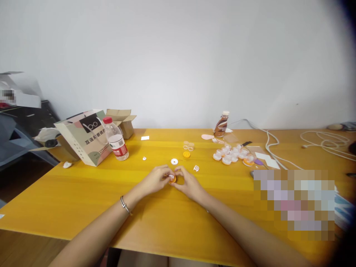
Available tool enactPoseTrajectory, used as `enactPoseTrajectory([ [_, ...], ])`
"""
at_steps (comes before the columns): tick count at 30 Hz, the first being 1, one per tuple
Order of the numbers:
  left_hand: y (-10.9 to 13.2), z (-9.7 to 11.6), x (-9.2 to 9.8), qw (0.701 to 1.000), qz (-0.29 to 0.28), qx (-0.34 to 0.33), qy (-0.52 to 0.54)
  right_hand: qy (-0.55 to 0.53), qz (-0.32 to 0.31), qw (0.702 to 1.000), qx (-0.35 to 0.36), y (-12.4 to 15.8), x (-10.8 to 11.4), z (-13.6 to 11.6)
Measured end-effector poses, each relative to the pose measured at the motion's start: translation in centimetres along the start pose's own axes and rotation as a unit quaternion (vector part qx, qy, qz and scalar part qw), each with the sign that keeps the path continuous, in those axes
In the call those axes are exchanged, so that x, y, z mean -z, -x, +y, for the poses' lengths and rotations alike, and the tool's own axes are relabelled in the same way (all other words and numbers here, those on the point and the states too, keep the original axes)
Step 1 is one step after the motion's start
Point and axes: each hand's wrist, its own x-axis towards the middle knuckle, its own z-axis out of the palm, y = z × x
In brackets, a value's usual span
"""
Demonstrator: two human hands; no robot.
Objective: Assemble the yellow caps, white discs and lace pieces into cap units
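Note:
Between my two hands is a small round orange-and-white plastic part (172, 179), partly hidden by fingers. My left hand (158, 180) is closed, its thumb and fingertips on the part's left side. My right hand (189, 185) curves round the right side, thumb and index finger touching the rim. Just beyond them a white ring (174, 161) lies on the table. To its right are a small white perforated disc (196, 168) and a yellow-orange round piece (186, 154). Behind that piece stand clear ring-shaped pieces (188, 145).
Several clear-topped round containers (226, 160) cluster at right, near a brown drink bottle (221, 124). A water bottle (119, 144), a paper bag (90, 142) and a cardboard box (125, 124) stand at left. White cables (271, 148) cross the far right. A blurred patch covers the right front.

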Motion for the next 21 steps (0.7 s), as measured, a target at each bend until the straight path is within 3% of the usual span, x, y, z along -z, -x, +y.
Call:
enactPoseTrajectory([
  [4, -0.2, 0.1, 0.1, 1.0, -0.009, -0.022, 0.001, -0.008, 0.01, 1.0, 0.004, 0.1, 0.1, 0.0],
  [7, -1.9, -0.6, 0.8, 0.999, 0.01, -0.022, 0.026, -0.005, 0.027, 1.0, -0.003, 0.2, 0.1, 0.4],
  [10, -5.9, -2.3, 1.2, 0.994, 0.107, 0.028, -0.007, 0.003, 0.037, 0.999, -0.026, 0.4, 0.2, 0.6],
  [14, -12.7, -4.3, 0.0, 0.992, 0.121, 0.031, -0.017, -0.011, 0.025, 0.999, -0.029, 0.7, 0.6, 0.1],
  [18, -17.1, -4.9, -2.2, 0.995, 0.098, 0.022, -0.004, -0.162, 0.008, 0.985, -0.054, 1.0, 1.1, -0.2],
  [21, -17.5, -5.0, -2.6, 0.993, 0.11, 0.039, 0.004, -0.278, 0.009, 0.955, -0.102, 1.0, 1.5, 0.1],
])
